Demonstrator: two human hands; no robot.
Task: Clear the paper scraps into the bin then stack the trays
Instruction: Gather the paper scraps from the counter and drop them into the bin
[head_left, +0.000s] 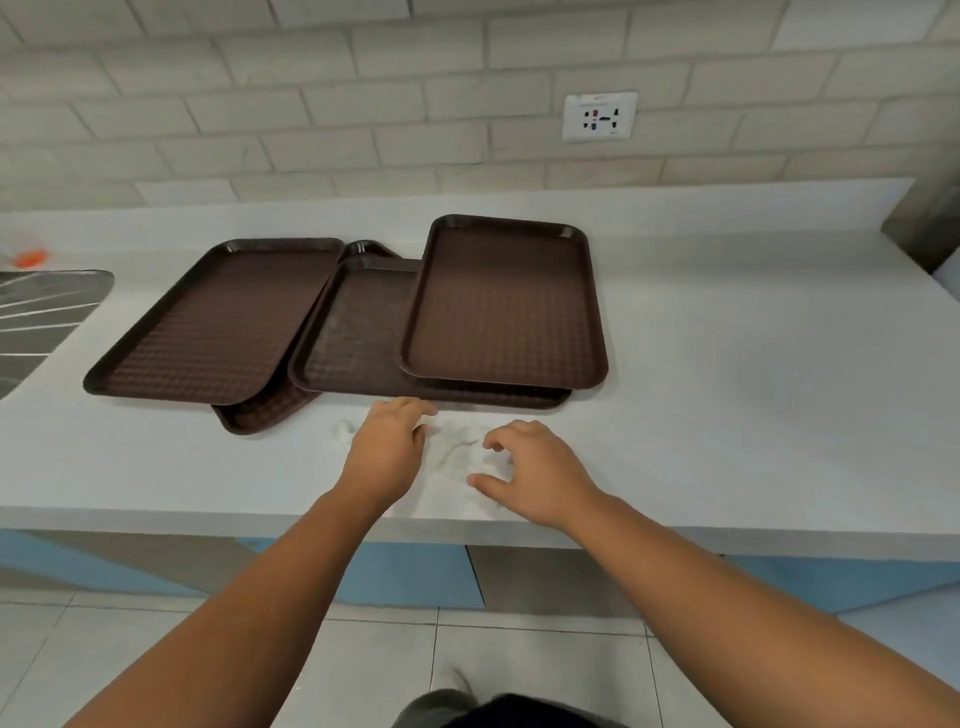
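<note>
Several dark brown trays lie overlapping on the white counter (727, 364): a left tray (208, 322), a middle tray (353, 338) and a right tray (504, 306) resting partly on the middle one. More trays peek out beneath them. Crumpled white paper scraps (457, 457) lie near the counter's front edge, just in front of the trays. My left hand (387, 447) rests flat at their left side, fingertips near the middle tray's rim. My right hand (530, 467) cups their right side with curved fingers and spread thumb. A small scrap (343, 428) lies left of my left hand. No bin is in view.
A steel sink drainer (41, 312) sits at the counter's left end, with an orange object (31, 257) behind it. A wall socket (600, 115) is on the tiled wall. A steel appliance corner (924, 228) stands at the far right. Blue cabinet fronts and floor tiles lie below.
</note>
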